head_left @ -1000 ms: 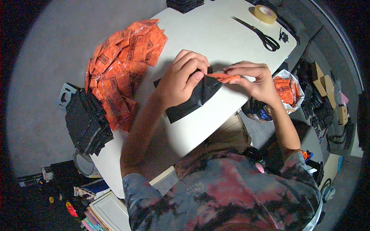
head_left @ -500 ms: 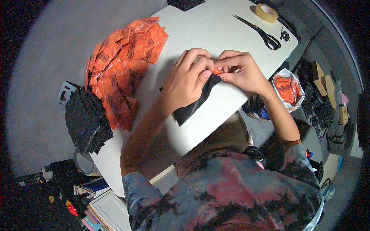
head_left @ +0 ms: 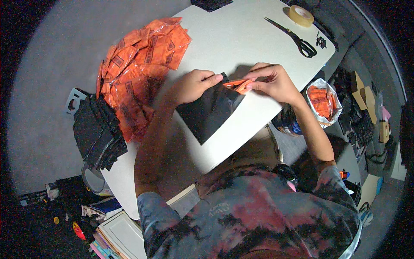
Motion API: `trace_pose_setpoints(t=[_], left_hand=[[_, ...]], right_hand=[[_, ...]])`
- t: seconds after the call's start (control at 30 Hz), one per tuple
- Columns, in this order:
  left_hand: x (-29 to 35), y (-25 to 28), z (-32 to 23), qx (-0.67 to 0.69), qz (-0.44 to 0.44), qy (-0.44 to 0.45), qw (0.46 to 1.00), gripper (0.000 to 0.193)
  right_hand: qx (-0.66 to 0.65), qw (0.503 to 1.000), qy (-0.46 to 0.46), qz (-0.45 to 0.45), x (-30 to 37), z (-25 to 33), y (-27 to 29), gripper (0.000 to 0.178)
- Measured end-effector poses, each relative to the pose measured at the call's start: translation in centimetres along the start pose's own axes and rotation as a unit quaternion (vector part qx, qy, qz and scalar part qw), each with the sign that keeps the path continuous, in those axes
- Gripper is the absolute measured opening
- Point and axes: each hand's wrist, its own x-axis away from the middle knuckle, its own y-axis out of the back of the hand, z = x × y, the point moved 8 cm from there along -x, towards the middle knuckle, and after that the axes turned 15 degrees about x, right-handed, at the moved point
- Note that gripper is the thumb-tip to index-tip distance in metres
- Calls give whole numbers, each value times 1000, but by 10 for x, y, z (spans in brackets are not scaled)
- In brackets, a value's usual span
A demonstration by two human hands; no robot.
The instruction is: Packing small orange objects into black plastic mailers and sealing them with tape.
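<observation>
A flat black plastic bag (head_left: 207, 114) lies slanted on the white table in front of me. My left hand (head_left: 194, 87) pinches its upper edge between thumb and fingers. At the bag's far right corner, my right hand (head_left: 274, 83) grips an orange packet (head_left: 239, 86), its fingertips closed on one end. The packet's other end reaches to the bag's mouth; whether part of it is inside, I cannot tell. Left of my left hand spreads a heap of orange packets (head_left: 144, 60) in clear wrap.
The white table (head_left: 233, 39) carries black scissors (head_left: 297, 41), a tape roll (head_left: 301, 16) and small black bits (head_left: 321, 41) at far right. A stack of black bags (head_left: 97, 134) overhangs the left edge. Beside the right edge stands a lined bin (head_left: 338, 101) with orange packets.
My left hand has moved left and no longer touches my right hand. More of the black bag and the orange packet now shows between them.
</observation>
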Motion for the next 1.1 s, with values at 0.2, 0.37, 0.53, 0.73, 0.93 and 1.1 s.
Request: trace_pose_setpoints(t=[0.2,0.37,0.53,0.73,0.93,1.1], left_hand=[[-3,-1,-8,105,-76,1,992,30],[0,-5,-26,127,-117,-42,984,25],[8,0,-45,121,-209,-73,968,24],[28,9,-66,95,-342,-157,922,29],[51,25,-72,101,-479,-257,833,30],[44,19,-67,133,-447,-291,835,38]], right_hand=[[15,999,39,3,-4,27,6,24],[96,975,193,-47,-9,67,9,23],[103,991,86,16,-25,61,3,22],[52,995,85,12,-40,61,15,32],[-103,993,13,-60,-26,51,13,125],[-91,985,-43,-143,-31,52,-5,90]])
